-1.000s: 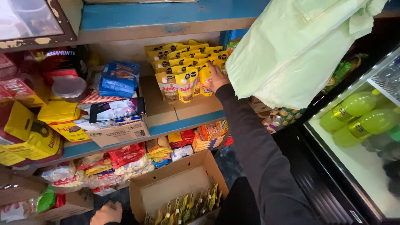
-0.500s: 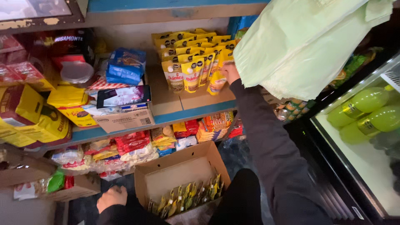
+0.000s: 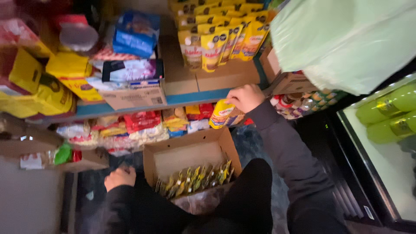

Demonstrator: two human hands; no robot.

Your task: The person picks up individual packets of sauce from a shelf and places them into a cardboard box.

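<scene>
My right hand [image 3: 245, 97] grips a yellow squeeze pouch [image 3: 222, 114] and holds it in front of the blue shelf edge [image 3: 190, 98], above an open cardboard box [image 3: 190, 156]. A row of similar yellow pouches [image 3: 195, 180] stands along the box's near side. More of the same pouches [image 3: 216, 37] stand in rows on a cardboard tray on the shelf above. My left hand [image 3: 119, 177] rests low beside the box's left side, fingers curled, with nothing seen in it.
Yellow bags [image 3: 39, 86], blue packets [image 3: 136, 37] and a small carton [image 3: 132, 84] fill the shelf's left part. Red and white snack packs [image 3: 138, 125] lie on the lower shelf. A pale green plastic bag [image 3: 346, 43] hangs at upper right. A glass-door cooler [image 3: 390, 125] holds green bottles.
My right hand has come down from the pouch rows on the shelf to the shelf edge, now with a yellow pouch in it. The view has tilted downward.
</scene>
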